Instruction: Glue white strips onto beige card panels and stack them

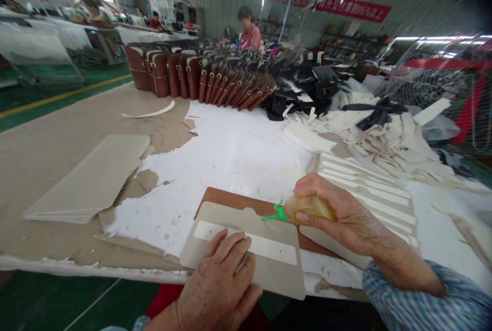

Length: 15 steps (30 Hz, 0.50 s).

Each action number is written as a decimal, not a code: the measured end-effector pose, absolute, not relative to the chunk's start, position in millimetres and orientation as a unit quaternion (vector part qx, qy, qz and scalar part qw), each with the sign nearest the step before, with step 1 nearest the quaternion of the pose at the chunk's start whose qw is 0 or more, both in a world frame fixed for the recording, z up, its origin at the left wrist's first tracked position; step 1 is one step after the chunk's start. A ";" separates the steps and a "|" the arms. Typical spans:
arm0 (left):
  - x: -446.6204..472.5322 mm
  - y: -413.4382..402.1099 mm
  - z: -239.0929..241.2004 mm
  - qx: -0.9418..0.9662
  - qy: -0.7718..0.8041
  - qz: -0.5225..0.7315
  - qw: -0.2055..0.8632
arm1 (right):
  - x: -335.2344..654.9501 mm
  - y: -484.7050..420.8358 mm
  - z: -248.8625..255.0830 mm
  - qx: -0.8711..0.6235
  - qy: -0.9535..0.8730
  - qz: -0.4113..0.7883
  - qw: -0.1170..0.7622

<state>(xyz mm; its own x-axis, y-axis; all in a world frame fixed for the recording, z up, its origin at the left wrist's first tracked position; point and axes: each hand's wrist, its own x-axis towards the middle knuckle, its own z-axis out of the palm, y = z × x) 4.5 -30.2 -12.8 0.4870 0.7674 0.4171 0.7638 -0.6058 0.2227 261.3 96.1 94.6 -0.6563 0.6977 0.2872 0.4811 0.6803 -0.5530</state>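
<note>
Left hand (221, 285), fingers slightly spread, resting on a grey panel (265, 231) with a pale strip; right hand (348, 221), fingers wrapped around an amber bottle (315, 207), green nozzle over the panel's far edge. Desk (69, 116) partly under torn white sheeting (238, 149). Beyond, brown buckled bags (184, 75); rear, red banner (351, 7), partly legible: "95%以上".

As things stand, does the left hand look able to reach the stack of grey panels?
Probably yes: only flat table coverings seem to lie between the left hand and the stack of grey panels, though that hand rests on another panel.
</note>
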 end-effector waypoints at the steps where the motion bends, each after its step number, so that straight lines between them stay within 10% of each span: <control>1: 3.9 -29.8 -12.4 0.864 0.441 0.241 0.001 | 264.5 94.9 93.7 -0.341 -0.879 0.220 0.250; 15: 2.3 -24.6 -5.1 0.868 0.423 0.259 -0.034 | 308.4 79.5 90.7 -0.390 -0.858 0.183 0.281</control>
